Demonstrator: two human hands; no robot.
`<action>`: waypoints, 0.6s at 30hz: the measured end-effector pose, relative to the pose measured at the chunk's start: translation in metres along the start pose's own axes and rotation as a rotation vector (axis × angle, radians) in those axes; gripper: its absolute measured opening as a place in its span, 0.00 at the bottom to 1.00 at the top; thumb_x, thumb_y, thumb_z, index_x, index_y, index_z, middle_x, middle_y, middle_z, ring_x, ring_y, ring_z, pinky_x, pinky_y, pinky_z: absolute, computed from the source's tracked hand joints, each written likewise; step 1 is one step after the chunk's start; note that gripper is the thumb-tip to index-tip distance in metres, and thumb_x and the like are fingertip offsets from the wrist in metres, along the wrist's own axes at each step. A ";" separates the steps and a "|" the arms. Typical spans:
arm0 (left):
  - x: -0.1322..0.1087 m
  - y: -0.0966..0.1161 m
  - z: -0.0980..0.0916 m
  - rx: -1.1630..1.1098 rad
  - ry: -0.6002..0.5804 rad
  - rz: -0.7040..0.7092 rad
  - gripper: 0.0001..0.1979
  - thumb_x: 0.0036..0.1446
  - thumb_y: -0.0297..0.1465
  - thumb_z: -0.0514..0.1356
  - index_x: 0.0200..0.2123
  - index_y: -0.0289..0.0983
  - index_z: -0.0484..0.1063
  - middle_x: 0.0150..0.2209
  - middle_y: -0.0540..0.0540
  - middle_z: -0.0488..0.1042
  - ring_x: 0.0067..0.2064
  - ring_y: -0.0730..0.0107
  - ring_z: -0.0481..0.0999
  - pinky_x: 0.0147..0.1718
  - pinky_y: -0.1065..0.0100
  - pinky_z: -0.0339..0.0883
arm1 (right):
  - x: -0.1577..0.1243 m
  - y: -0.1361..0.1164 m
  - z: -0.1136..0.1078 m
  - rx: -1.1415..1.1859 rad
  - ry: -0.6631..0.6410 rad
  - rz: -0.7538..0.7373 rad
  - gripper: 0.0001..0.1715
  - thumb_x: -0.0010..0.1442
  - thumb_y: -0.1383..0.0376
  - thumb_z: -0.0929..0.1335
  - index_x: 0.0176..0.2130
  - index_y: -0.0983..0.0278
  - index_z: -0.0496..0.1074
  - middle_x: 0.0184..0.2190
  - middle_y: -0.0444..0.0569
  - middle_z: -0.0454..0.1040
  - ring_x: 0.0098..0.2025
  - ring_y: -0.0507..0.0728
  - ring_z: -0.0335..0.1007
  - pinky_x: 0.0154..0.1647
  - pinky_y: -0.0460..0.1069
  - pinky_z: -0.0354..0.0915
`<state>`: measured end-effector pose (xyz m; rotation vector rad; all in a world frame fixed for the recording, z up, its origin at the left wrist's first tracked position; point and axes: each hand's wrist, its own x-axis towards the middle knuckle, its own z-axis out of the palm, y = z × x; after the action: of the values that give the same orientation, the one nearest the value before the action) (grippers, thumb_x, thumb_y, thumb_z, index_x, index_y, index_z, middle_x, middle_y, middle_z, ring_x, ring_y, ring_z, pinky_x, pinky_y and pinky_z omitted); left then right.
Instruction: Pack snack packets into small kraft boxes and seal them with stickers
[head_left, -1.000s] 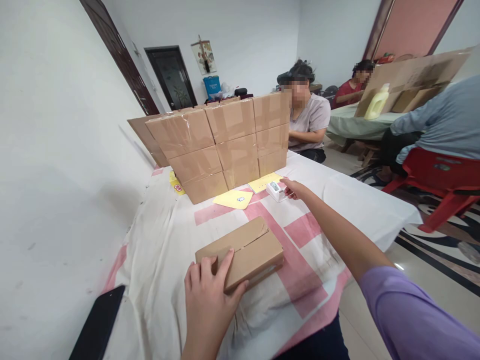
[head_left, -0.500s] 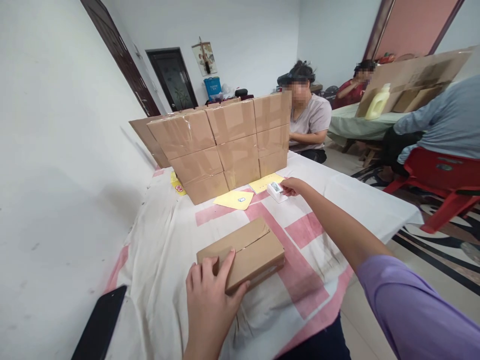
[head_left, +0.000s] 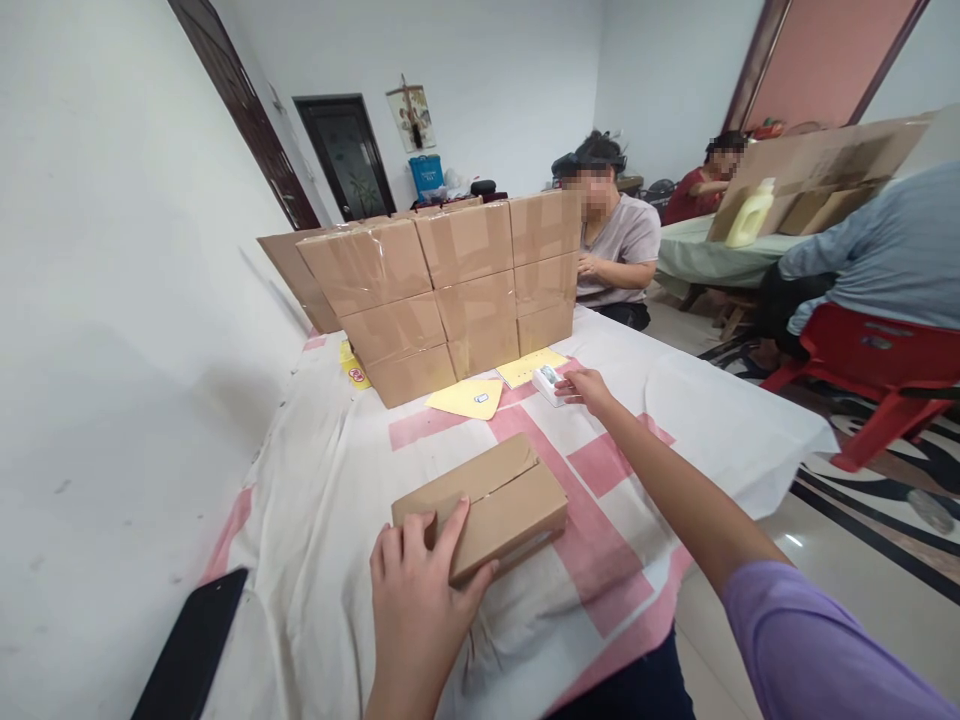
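A closed brown cardboard box (head_left: 502, 490) lies on the tablecloth in front of me. My left hand (head_left: 424, 570) grips its near left end, fingers over the top and thumb against the near side. Farther off, my right hand (head_left: 587, 388) is open, fingers stretched out at the right edge of a small white box (head_left: 548, 382). I cannot tell whether the fingertips touch it. The white box has a greyish label or insert on top. Beside it lie a yellow card (head_left: 534, 366) and a yellow envelope-shaped paper (head_left: 466, 399) with a small blue-outlined mark.
A taped wall of stacked cardboard boxes (head_left: 472, 300) stands across the table's far part. A black phone (head_left: 196, 645) lies at the left edge. Across the table sits a person (head_left: 622, 245); a red chair (head_left: 877, 370) with another person is at right.
My right hand's fingers have gone from a pinch at the small white box to stretched and apart. The box's top has tipped flatter. My left hand stays on the cardboard box.
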<state>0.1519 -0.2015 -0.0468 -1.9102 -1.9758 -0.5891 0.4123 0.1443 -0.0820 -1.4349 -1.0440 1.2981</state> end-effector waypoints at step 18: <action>0.001 0.003 -0.002 0.071 0.003 0.033 0.30 0.51 0.43 0.69 0.58 0.47 0.74 0.45 0.41 0.68 0.44 0.53 0.65 0.47 0.52 0.64 | -0.006 0.047 -0.005 0.171 0.031 -0.006 0.03 0.50 0.69 0.68 0.29 0.65 0.68 0.28 0.54 0.80 0.24 0.57 0.78 0.13 0.45 0.65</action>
<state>0.1546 -0.2012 -0.0441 -1.8936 -1.9334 -0.5056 0.4173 0.1269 -0.1260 -1.3180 -0.8933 1.3240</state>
